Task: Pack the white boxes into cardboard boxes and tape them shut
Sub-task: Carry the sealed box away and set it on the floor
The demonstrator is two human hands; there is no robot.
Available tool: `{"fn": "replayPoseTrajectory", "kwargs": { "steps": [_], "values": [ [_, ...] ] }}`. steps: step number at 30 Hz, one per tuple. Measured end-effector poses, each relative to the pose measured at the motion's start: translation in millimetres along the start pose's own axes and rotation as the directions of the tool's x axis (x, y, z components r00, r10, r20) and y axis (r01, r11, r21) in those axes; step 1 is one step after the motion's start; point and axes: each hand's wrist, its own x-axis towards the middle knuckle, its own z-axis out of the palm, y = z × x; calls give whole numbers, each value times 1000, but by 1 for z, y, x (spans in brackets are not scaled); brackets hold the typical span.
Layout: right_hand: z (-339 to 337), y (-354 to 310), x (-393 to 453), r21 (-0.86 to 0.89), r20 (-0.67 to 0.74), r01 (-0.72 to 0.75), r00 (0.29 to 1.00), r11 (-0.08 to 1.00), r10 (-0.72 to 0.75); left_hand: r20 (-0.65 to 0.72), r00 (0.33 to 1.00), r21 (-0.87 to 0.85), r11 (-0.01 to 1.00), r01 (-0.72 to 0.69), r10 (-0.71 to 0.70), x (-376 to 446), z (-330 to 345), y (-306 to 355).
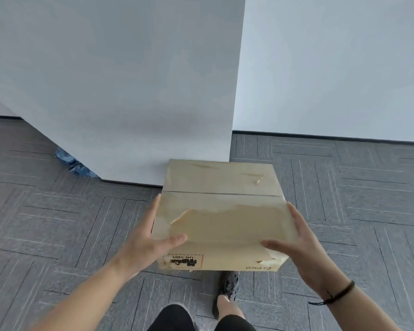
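A person carries a closed tan cardboard box [222, 218] with a torn top layer above grey patterned carpet floor [344, 199], beside a white wall [117, 91]. The left hand [151, 237] and right hand [304, 244] clasp its sides, fingers straight along the walls, thumbs pressed on top. The flaps meet; whether tape seals the seam cannot be told. No white boxes show.

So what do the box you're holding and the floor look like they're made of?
Box: brown corrugated cardboard by the look of it, matte, with a torn top layer and a flap seam. Floor: likely grey carpet tiles, with a woven line pattern.
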Motion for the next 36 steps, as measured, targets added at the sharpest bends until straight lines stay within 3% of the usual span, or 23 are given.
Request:
{"fn": "replayPoseTrajectory", "kwargs": {
  "steps": [9,21,29,36],
  "values": [
    [-21,12,127,-37,-20,-18,1000,999,17,15,1000,67,998,6,-7,135,18,-22],
    [-25,117,262,-104,29,17,999,994,-14,82,995,-22,998,56,-54,266,26,-147],
    [-15,172,304,-106,-9,77,997,991,-78,83,996,103,994,-29,21,330,25,-196],
    [-12,174,318,-189,2,133,991,973,-135,137,988,69,994,-83,73,353,13,-201]
  ]
}}
